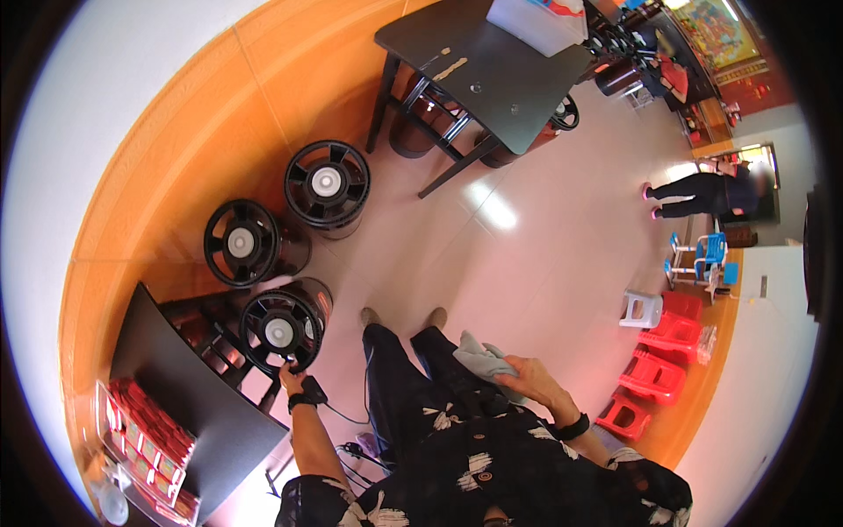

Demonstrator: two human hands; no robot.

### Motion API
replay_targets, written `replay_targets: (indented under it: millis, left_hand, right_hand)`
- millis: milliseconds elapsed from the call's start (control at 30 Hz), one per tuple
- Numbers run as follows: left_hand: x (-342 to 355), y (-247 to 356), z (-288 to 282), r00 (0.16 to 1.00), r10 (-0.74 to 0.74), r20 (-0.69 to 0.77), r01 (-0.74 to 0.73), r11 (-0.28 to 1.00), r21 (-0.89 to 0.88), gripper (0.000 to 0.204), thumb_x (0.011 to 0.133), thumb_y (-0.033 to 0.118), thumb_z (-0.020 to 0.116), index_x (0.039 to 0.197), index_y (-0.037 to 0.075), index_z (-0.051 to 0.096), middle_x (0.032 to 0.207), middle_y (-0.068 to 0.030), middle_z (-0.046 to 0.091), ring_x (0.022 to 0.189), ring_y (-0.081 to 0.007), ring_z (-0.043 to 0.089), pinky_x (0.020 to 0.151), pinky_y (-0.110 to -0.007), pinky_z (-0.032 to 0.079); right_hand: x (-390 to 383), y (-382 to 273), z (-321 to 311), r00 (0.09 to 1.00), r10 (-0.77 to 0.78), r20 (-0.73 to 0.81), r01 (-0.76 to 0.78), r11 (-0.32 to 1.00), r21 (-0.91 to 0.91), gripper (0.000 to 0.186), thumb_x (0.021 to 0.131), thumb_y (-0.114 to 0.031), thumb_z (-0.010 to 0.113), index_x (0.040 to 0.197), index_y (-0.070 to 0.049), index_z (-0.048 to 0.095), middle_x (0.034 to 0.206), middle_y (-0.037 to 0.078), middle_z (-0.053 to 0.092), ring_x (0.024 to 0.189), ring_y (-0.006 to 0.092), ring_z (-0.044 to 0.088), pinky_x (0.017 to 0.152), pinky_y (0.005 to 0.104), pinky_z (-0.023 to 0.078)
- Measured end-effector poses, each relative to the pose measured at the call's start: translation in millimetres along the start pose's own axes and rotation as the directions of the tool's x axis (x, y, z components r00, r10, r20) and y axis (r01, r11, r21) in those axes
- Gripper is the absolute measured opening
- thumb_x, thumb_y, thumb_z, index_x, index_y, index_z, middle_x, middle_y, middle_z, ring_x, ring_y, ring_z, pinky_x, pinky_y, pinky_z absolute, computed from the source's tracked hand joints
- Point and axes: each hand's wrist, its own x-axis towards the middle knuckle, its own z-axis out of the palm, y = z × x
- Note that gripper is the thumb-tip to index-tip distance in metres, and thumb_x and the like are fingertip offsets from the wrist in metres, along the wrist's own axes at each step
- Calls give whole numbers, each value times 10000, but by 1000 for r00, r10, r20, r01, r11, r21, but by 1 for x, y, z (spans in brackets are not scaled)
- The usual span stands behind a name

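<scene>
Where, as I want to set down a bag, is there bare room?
The broad floor between the three spoked cylinders and the red stools; also the black tabletop right of the red packets. Crowded: by the left hand, where cylinders cluster near the orange wall, and along the right, where stools sit close together.

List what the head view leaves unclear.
Head view:
Grey cloth: part hidden by the right hand.
White bin: cut off by the top edge.
Brown drum beneath the dark table: partly hidden by the tabletop.
Distant standing person: head blurred.
</scene>
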Motion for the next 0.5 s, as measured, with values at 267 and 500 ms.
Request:
replay_targets:
  millis: [267,500]
  left_hand:
    - [-28,21,70,977,-170,130,213,829,-518,238,861,305,640,905,75,596,874,-112,637,831,-262,632,776,-436,558]
    - [-47,65,95,944,-148,294,214,954,-208,145,783,209,656,825,86,592,727,-35,619,656,-189,589,649,-344,523]
  right_hand:
    - [0,3,-15,998,-33,-57,32,999,-13,366,871,-330,608,1104,-48,613,853,184,662,754,322,641,694,370,496]
    - [5,50,-7,985,-133,-111,141,988,66,384,916,-391,568,1096,-53,594,846,193,627,736,311,608,709,363,489]
